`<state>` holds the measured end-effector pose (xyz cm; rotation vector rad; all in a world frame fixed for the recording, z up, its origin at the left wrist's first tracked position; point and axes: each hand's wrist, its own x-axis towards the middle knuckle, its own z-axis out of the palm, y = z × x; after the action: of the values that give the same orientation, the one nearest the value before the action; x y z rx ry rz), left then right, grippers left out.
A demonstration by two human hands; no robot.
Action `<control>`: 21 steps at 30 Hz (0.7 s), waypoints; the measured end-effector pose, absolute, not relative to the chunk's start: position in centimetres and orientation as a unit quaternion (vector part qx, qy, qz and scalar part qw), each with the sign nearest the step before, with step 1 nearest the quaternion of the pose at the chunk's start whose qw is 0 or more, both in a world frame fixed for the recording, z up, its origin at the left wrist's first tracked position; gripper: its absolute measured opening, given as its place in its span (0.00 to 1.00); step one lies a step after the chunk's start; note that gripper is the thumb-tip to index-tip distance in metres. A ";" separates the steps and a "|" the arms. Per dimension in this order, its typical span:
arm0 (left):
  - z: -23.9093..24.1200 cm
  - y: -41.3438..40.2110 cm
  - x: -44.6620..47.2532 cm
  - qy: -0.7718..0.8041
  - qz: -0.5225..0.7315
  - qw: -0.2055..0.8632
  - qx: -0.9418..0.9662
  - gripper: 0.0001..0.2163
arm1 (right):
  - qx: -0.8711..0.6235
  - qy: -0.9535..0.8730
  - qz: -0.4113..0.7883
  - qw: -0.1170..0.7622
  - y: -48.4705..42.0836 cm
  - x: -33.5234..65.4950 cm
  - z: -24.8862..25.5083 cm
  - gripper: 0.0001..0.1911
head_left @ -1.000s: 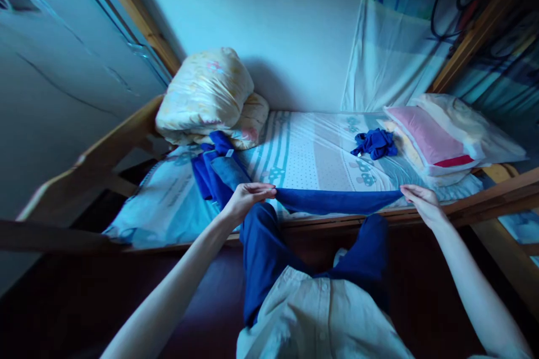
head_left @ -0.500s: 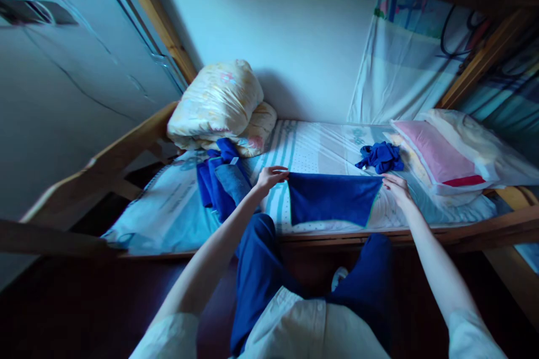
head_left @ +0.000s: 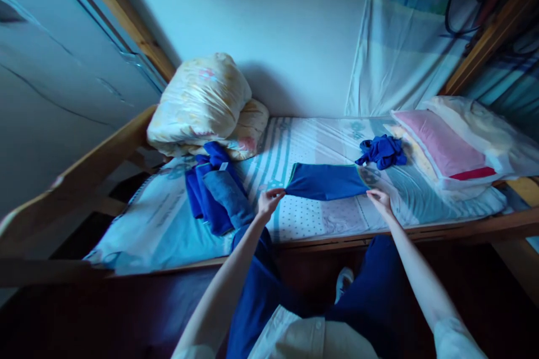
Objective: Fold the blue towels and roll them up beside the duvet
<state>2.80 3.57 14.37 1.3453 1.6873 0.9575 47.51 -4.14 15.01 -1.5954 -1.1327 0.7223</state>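
A blue cloth [head_left: 327,180] with a thin green edge is stretched between my two hands over the bed. My left hand [head_left: 270,202] pinches its near left corner. At the near right corner, my right hand [head_left: 379,199] grips it between thumb and fingers. The cloth's far edge reaches away from me, low over the mattress; whether it touches the sheet I cannot tell. Left of my left hand lie blue folded cloths [head_left: 217,190] with a white tag, a greyer rolled one on top. A crumpled blue cloth [head_left: 382,151] rests beyond my right hand.
The bed's patterned sheet [head_left: 295,224] runs along a wall. A bulky floral quilt [head_left: 202,104] is piled at the left end. At the right end sit a pink pillow [head_left: 440,143] and clear plastic bags. A wooden rail [head_left: 463,230] borders the near side.
The cloth hung down from my raised hands before; now it is swung forward, its free edge away from me. Both hands are lower and nearer, still holding the corners.
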 end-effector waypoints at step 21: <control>1.8 -2.7 3.6 0.795 0.145 0.385 0.446 0.13 | -0.707 -0.283 0.487 0.429 -12.3 47.7 2.4 0.26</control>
<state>3.56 -2.74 1.83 1.1355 2.0246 0.3682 47.74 -12.28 2.40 -1.7642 -0.7054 1.2150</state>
